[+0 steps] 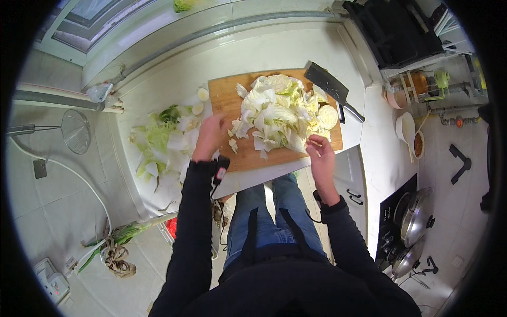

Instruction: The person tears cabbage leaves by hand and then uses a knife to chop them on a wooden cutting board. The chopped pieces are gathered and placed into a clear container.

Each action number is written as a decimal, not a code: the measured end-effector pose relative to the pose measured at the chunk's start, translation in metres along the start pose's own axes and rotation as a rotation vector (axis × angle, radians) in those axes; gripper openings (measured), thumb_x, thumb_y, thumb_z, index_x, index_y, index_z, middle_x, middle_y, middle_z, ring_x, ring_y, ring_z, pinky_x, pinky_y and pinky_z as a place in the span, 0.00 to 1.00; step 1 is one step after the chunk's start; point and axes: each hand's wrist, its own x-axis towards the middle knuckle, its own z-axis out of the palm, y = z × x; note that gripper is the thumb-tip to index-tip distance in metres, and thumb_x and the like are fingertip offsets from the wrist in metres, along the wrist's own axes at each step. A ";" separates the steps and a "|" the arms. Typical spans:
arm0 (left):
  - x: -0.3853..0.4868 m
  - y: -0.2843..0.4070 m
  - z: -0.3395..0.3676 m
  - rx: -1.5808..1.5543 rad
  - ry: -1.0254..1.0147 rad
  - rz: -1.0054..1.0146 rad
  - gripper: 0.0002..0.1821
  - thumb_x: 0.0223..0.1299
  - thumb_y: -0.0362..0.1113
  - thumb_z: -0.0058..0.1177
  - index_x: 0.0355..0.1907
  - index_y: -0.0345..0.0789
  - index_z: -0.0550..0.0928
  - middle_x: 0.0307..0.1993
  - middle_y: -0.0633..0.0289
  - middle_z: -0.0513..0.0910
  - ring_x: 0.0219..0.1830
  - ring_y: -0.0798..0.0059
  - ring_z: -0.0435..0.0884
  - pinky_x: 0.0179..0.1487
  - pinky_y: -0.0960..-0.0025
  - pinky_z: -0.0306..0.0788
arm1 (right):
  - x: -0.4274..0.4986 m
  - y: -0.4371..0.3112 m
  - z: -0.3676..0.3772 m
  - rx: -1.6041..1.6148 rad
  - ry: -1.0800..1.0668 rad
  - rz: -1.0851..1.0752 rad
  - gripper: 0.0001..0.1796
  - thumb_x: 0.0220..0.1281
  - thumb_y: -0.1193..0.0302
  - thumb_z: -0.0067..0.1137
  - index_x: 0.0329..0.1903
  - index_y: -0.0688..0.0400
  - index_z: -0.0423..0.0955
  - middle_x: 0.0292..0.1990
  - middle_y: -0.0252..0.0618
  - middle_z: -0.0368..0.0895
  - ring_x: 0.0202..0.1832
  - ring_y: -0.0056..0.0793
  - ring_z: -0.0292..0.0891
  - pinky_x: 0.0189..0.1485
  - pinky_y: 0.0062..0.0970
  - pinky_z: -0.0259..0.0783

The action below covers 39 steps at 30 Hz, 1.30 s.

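A heap of torn napa cabbage leaves (273,111) lies on a wooden cutting board (225,95). My right hand (321,152) is at the heap's near right edge, fingers bent and fingertips close to a pale leaf; whether they grip it is unclear. Over the board's left edge is my left hand (212,132), its fingers curled and partly hidden from above. Small cabbage scraps (233,145) lie just right of it. A round cut cabbage piece (328,117) rests at the heap's right side. Across the board's far right corner lies a black cleaver (326,81).
More cabbage leaves (158,138) are spread on the counter at left, near two pale round slices (202,94). To the right stand a white bowl (405,126), a bowl of reddish sauce (418,144) and a lidded pan (416,218) on the cooktop. A wire skimmer (76,130) hangs at left.
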 end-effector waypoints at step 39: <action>-0.145 -0.310 0.674 0.648 -0.335 -0.106 0.40 0.49 0.35 0.69 0.66 0.52 0.66 0.67 0.38 0.53 0.62 0.35 0.63 0.57 0.47 0.70 | -0.228 0.502 -0.167 0.588 0.119 0.659 0.08 0.58 0.80 0.35 0.26 0.61 0.64 0.17 0.31 0.59 0.18 0.17 0.54 0.21 0.20 0.53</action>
